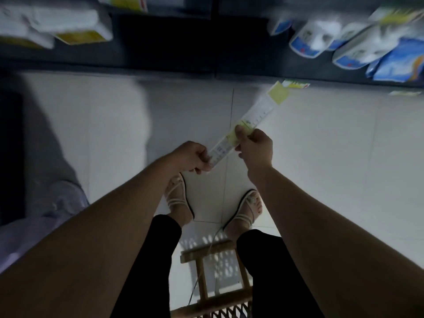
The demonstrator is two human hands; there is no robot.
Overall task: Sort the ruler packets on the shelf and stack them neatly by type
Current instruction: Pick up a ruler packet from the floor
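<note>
Both hands hold one ruler packet (259,113) over the floor (321,168), just above the middle of the head view. Left hand (191,157) has its fingers curled and pinches the packet's near end, at the 7 o'clock tip. Right hand (255,146) pinches it about midway along, with the thumb on top. The packet is long and narrow, clear, with a yellow card at its far end. It slants from 7 o'clock up towards 1 o'clock, and its far end lies near the front edge of the shelf (165,49); whether it touches cannot be told. The shelf is dark and runs across 12 o'clock. On it at 11 o'clock lie white and yellow packs (68,28), too blurred to read. At 1 to 2 o'clock lie blue and white packs (358,49), tilted and overlapping. Small labels (296,84) sit on the shelf's front edge at 1 o'clock. At 6 o'clock are legs in black trousers, feet in pale strappy sandals (180,198) on the tiles, and a wooden stool (206,251) between the legs. At 8 o'clock is some lilac cloth (46,216), blurred.
</note>
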